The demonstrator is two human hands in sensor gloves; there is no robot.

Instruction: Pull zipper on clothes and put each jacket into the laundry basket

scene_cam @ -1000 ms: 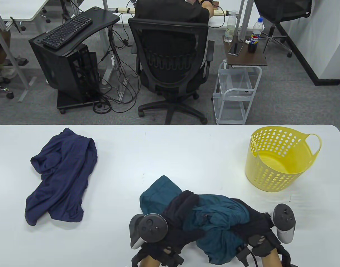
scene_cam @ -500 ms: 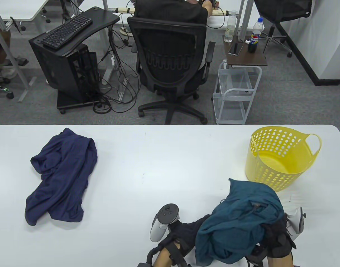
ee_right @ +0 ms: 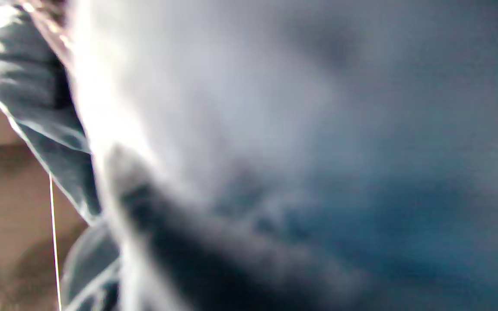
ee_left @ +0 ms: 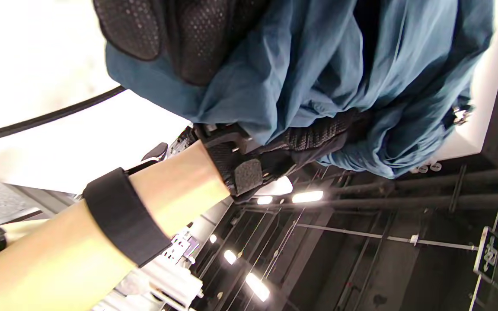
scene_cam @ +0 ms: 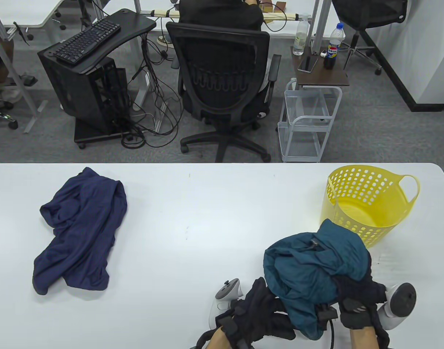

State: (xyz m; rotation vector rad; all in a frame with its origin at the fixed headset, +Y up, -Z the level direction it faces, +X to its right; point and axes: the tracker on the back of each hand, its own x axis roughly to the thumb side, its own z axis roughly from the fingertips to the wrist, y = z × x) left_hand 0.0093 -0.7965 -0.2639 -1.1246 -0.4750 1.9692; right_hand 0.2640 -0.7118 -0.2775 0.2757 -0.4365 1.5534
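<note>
A bunched teal jacket (scene_cam: 309,265) with a black lining is lifted off the white table (scene_cam: 207,218), its top edge overlapping the near wall of the yellow laundry basket (scene_cam: 383,227). My left hand (scene_cam: 260,314) grips it from the lower left and my right hand (scene_cam: 354,309) grips its lower right. In the left wrist view the teal jacket (ee_left: 318,65) hangs in folds above my right forearm (ee_left: 167,194). The right wrist view is a blur of teal cloth (ee_right: 383,194). A navy jacket (scene_cam: 80,229) lies crumpled at the table's left.
The basket stands at the table's far right with nothing visible inside it. Beyond the far edge are an office chair (scene_cam: 222,76) with a seated person, a wire cart (scene_cam: 305,123) and a computer stand (scene_cam: 87,83).
Both hands have carried the teal jacket from the front middle of the table rightward and up, until it reaches the basket's near side. The navy jacket has not moved.
</note>
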